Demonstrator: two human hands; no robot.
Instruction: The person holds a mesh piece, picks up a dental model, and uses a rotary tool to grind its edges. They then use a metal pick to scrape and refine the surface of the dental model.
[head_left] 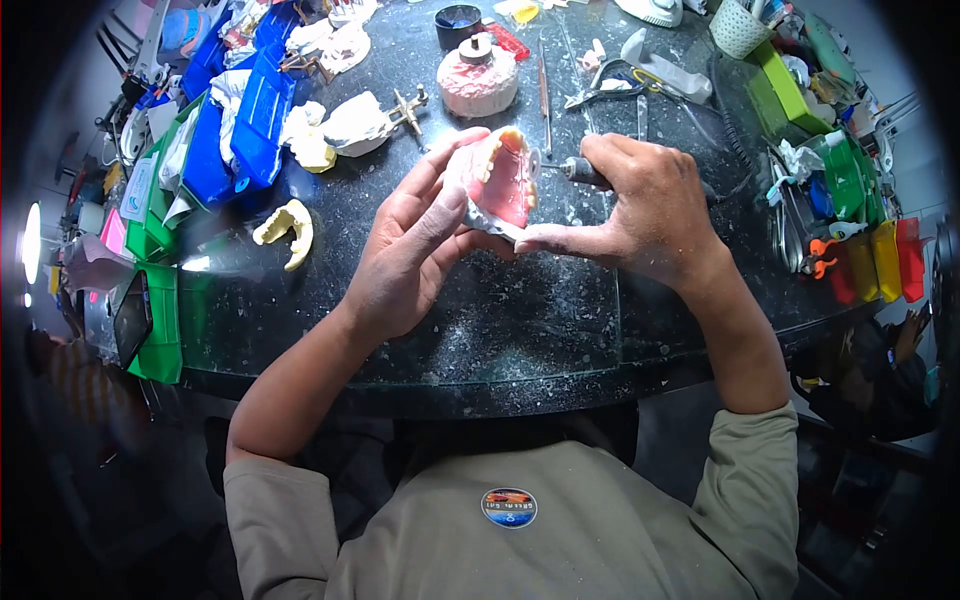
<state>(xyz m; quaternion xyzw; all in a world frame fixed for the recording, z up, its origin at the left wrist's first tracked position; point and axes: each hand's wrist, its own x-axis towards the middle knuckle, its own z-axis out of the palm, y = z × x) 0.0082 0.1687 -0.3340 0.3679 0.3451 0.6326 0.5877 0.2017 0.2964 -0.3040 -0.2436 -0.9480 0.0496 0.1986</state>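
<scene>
My left hand (pixel 405 240) is closed around a pink denture (pixel 508 185) with cream teeth along its arch, its inner side tilted toward the right. Whitish plaster shows along its lower edge. My right hand (pixel 645 200) grips a dark rotary handpiece (pixel 582 171), fingers curled over it and thumb stretched out to the denture's lower edge. From the handpiece a thin shank points at the teeth on the right side, where a small pale disc (pixel 534 166) overlaps them. Behind the denture stands a round pink-and-white flask-like block (pixel 477 80) with a knob on top.
White dust covers the dark table (pixel 530 340). To the left lie a cream horseshoe-shaped piece (pixel 287 233), plaster lumps (pixel 357 125) and blue bins (pixel 262 120). Pliers (pixel 610 92) and a slim tool (pixel 544 90) lie at the back. Coloured bins (pixel 880 262) line the right.
</scene>
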